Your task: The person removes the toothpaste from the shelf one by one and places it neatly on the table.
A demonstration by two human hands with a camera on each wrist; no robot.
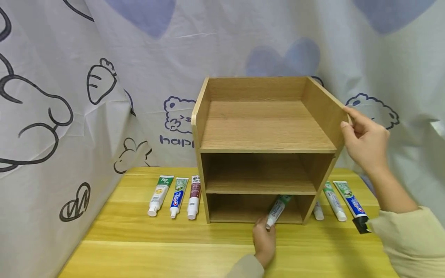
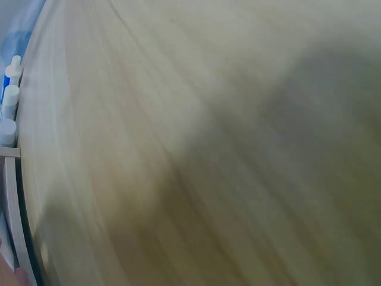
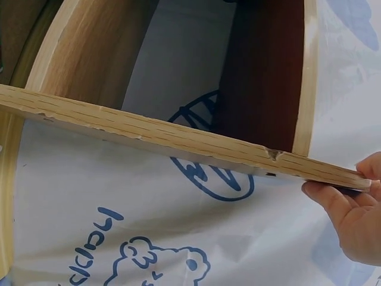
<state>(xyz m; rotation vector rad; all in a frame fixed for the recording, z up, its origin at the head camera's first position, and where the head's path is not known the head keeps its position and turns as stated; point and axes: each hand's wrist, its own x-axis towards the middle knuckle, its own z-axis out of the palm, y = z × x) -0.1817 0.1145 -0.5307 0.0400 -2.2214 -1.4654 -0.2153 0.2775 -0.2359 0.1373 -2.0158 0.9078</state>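
Note:
A wooden shelf unit [image 1: 264, 150] with an upper tray and two lower compartments stands on the table. My left hand [image 1: 265, 240] grips the cap end of a green and white toothpaste tube [image 1: 277, 211], which slants into the bottom compartment. In the left wrist view only a bit of that hand [image 2: 8, 274] shows at the lower left corner. My right hand [image 1: 369, 144] holds the front top corner of the unit's right side panel [image 1: 323, 108]. The right wrist view has the thumb and fingers [image 3: 327, 193] on either side of the panel's edge [image 3: 196, 142].
Left of the unit lie a green and white tube [image 1: 160, 195], a blue tube [image 1: 179, 197] and a maroon tube [image 1: 194, 197]. On its right are more tubes [image 1: 335, 202], one with a black object [image 1: 361, 224] at its cap. A printed curtain [image 1: 139, 77] hangs behind.

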